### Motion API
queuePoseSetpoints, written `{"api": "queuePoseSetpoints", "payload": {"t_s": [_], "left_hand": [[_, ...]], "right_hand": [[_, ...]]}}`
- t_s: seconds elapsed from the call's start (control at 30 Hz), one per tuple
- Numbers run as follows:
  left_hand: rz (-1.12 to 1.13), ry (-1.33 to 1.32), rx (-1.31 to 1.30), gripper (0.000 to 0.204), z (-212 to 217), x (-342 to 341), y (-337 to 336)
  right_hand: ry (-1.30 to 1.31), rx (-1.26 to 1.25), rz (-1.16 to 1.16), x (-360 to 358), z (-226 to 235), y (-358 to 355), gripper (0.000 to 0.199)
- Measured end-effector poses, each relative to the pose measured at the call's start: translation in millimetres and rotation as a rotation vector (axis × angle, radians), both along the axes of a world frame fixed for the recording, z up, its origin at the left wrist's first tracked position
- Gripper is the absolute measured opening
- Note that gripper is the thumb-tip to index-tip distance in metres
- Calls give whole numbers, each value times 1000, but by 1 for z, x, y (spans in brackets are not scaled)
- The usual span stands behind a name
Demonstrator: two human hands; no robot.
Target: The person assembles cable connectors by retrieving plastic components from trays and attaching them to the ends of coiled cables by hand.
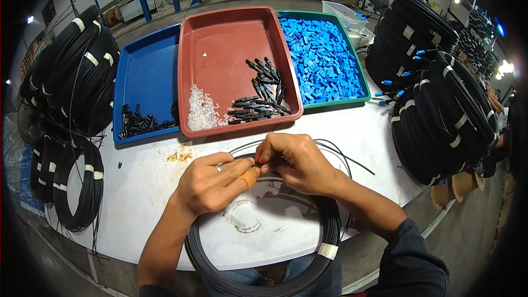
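Observation:
A coil of thin black cable lies in front of me, partly over the table's near edge, bound with a white tape band. Above its far side, my left hand and my right hand meet with fingertips pinched together. The left hand wears a ring, and orange tape wraps one finger. Between the fingertips shows a small black piece at the cable, mostly hidden by the fingers; its exact kind cannot be made out. A loose cable end sticks out to the right of my right hand.
Behind the coil stand a blue tray with small black parts, a red tray with clear pieces and black connectors, and a green tray full of blue connectors. Cable coils stack left, more coils right.

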State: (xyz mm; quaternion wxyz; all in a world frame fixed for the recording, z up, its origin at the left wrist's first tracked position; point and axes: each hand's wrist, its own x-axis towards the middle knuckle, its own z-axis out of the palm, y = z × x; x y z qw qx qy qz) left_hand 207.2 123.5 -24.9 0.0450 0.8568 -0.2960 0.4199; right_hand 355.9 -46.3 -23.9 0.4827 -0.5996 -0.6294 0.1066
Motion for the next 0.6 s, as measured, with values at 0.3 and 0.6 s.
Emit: {"api": "queuePoseSetpoints", "payload": {"t_s": [0.3, 0.6], "left_hand": [[73, 105, -510, 84, -15, 3, 0], [82, 121, -518, 89, -13, 0, 2]], "right_hand": [[30, 142, -103, 2, -2, -3, 43], [-3, 169, -164, -2, -9, 2, 49]]}}
